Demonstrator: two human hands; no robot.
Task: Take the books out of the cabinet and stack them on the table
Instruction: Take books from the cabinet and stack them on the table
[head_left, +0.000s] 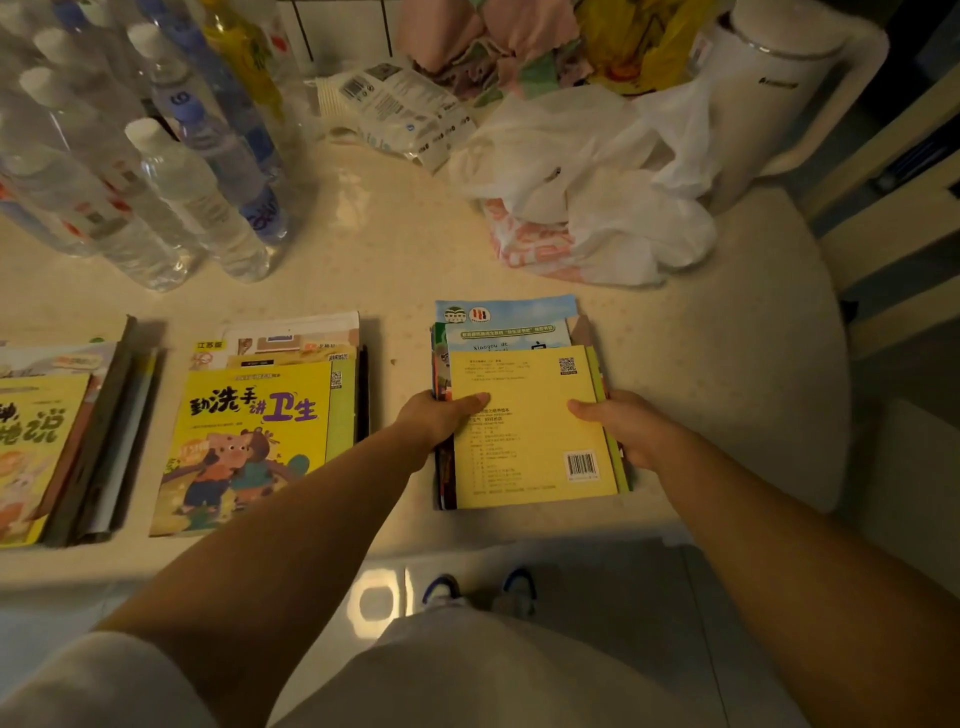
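Books lie in three piles along the near edge of the pale surface (405, 249). The right-hand pile (524, 415) is topped by a yellow back cover with a barcode and a QR code, and a blue-headed book pokes out at its far end. Both hands are on this pile: the left hand (441, 418) grips its left edge, thumb lying flat across the yellow cover, fingers tucked out of sight at the side; the right hand (623, 426) holds the right edge the same way, thumb on top. The pile rests on the surface between them.

Just beside it to the left sits the middle pile (260, 431), with a yellow picture book of a cartoon pig on top. Farther left, a third pile (57, 441) runs off the edge of view.

Behind, clear water bottles (171, 171) stand clustered at the far left, crumpled white plastic bags (597, 176) sprawl at the far right, and a white kettle (769, 93) stands beyond them.
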